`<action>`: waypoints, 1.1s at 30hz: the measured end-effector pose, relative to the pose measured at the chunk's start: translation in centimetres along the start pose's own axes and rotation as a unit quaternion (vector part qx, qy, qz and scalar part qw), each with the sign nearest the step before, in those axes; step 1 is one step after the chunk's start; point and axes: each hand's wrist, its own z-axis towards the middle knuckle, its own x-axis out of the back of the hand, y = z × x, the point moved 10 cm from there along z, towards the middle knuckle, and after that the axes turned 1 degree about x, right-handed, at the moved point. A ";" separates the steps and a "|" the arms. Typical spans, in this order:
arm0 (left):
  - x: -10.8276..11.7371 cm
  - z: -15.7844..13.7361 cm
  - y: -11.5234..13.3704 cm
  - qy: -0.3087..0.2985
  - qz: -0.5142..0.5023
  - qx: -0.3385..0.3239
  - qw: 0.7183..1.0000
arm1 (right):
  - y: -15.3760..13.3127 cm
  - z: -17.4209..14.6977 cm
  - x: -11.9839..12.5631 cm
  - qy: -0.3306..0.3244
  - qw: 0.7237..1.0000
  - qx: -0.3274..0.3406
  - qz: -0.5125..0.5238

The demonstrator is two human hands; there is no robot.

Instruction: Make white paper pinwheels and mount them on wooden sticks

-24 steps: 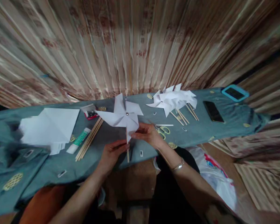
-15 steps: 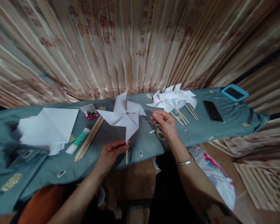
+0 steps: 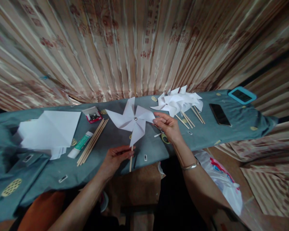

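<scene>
A white paper pinwheel with a silver pin at its centre stands upright over the table. My left hand is closed around its thin wooden stick, just below the blades. My right hand has its thumb and fingers closed at the tip of the right-hand blade. Under the right hand lie scissors, partly hidden, with a small white strip beside them. Several finished pinwheels lie overlapped behind the right hand, their sticks pointing toward me.
Left of the pinwheel lie wooden sticks, a glue stick, an open red box of pins and white paper sheets. A phone and a blue-framed device rest at the right. A curtain hangs behind the cloth-covered table.
The pinwheel has shifted slightly right and its blades have turned a little. My right hand, earlier just apart from the blade, now meets its tip. My left hand still holds the stick.
</scene>
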 end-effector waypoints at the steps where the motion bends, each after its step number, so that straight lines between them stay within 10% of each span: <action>1: 0.0 0.0 0.1 0.002 -0.001 -0.002 1.000 | -0.1 -0.1 -0.1 -0.002 1.000 0.001 0.000; 14: -0.2 -0.1 0.8 -0.003 0.020 -0.002 1.000 | -0.8 -0.2 0.9 0.048 0.998 -0.011 0.039; 33: 0.3 0.0 1.1 0.007 0.041 -0.037 0.998 | 1.2 -1.7 -3.1 -0.057 0.987 -0.110 0.103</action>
